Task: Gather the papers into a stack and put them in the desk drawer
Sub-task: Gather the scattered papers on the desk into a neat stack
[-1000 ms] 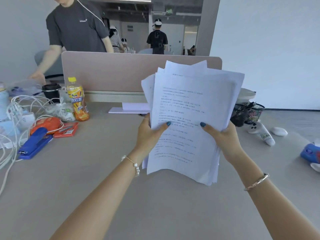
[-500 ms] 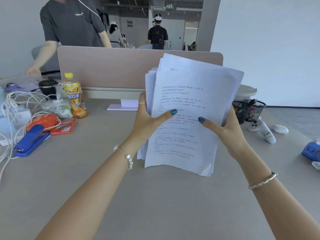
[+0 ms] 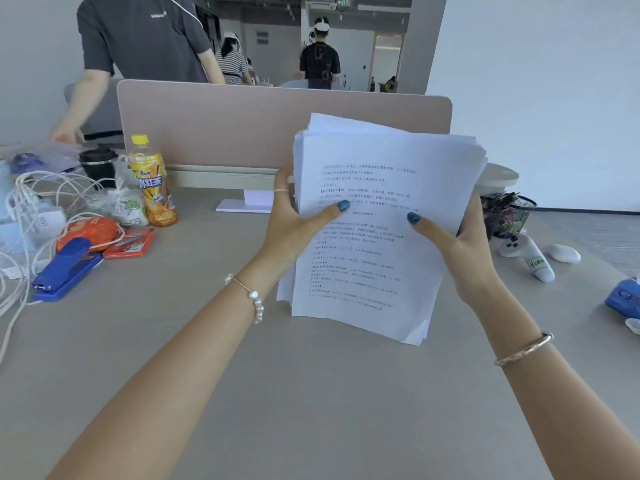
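A thick stack of white printed papers (image 3: 377,188) stands nearly upright on its lower edge, tilted a little to the right, above the grey desk (image 3: 311,393). My left hand (image 3: 294,220) grips the stack's left edge, thumb across the front sheet. My right hand (image 3: 464,244) holds the right edge, thumb on the front as well. The sheets' top edges are slightly uneven. No drawer is in view.
On the left lie a blue stapler (image 3: 65,268), a red box (image 3: 130,242), white cables (image 3: 31,202), an orange drink bottle (image 3: 152,181) and a dark cup (image 3: 98,166). A mesh pen holder (image 3: 507,216) and white controller (image 3: 530,258) sit right. A pink divider (image 3: 242,129) stands behind; a person beyond it.
The stack's edges have come closer together and it stands more upright. My left hand has slid up its left edge. The head camera has shifted slightly.
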